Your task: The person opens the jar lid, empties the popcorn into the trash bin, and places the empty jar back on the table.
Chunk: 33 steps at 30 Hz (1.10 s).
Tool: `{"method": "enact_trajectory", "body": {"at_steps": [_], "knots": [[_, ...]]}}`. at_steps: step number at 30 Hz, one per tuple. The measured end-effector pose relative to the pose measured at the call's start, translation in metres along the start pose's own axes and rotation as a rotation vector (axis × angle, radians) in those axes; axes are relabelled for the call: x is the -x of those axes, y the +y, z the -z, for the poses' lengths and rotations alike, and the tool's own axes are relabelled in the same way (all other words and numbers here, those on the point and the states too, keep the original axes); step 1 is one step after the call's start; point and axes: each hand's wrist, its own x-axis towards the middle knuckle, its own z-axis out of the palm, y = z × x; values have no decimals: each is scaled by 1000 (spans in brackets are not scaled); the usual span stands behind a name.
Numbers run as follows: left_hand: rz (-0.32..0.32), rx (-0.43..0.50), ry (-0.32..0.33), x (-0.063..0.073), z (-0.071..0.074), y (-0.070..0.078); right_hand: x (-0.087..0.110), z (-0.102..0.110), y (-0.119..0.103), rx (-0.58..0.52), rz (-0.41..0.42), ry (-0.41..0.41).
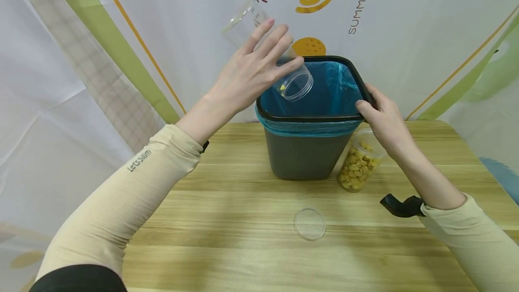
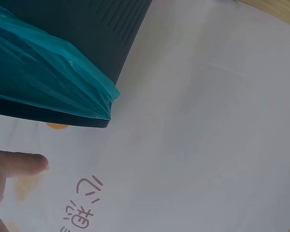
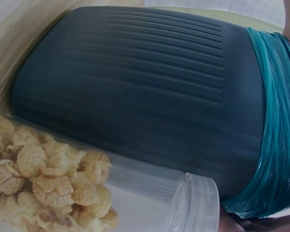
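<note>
My left hand [image 1: 253, 69] grips a clear plastic jar [image 1: 243, 22], tilted mouth-down over the bin. A small yellow bit shows inside near the jar's threaded mouth; the rest looks see-through. The dark grey trash bin [image 1: 308, 157] stands on the table, lined with a blue bag [image 1: 338, 82] folded over its rim. On the bin's right side, my right hand [image 1: 383, 114] holds the black rim, thumb on top. Below that hand a second clear jar, holding popcorn [image 3: 53, 183], stands beside the bin. Only a fingertip [image 2: 31, 164] shows at the left wrist view's edge.
A round clear lid [image 1: 310, 224] lies flat on the wooden table [image 1: 227, 247] in front of the bin. Behind hangs a white curtain [image 1: 182, 26] printed with oranges and lettering, close behind the bin.
</note>
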Motion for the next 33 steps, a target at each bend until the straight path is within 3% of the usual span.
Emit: {"method": "enact_trajectory", "body": {"at_steps": [6, 20, 33], "knots": [[-59, -35, -38, -5, 3, -1, 0, 0, 0, -9, -1, -2], [-282, -146, -61, -29, 7, -1, -1, 0, 1, -10, 3, 1], [-449, -213, -204, -47, 15, -1, -2, 0, 0, -18, -4, -4]]}}
